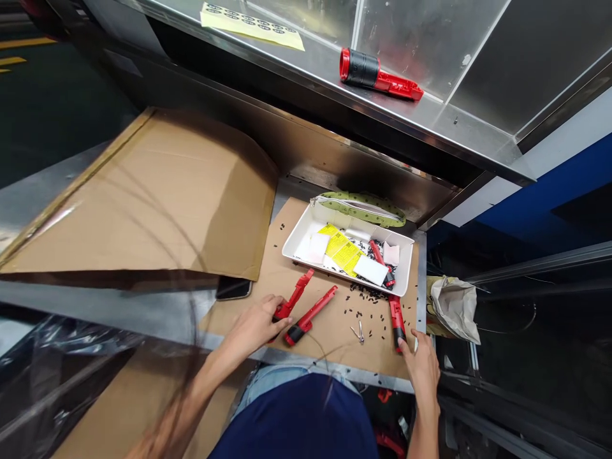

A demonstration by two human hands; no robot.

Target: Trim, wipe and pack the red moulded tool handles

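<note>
My left hand (258,326) is closed around the black lower end of a red and black plastic housing part (297,294), which lies tilted on the cardboard-covered bench. A second such part (313,313) lies just right of it, near my left thumb. My right hand (423,368) is beside a third red and black part (396,319). Its thumb is at that part's black end, and the index finger stands apart from it. Small metal tweezers or a similar tool (359,331) lies between the hands. Many small black pieces (366,294) are scattered around it.
A white tray (292,243) holds yellow label sheets, white pads, black bits and a red part. Behind it lies a green pouch (363,207). A large cardboard box (157,197) fills the left. Another red and black part (363,69) rests on the metal shelf above.
</note>
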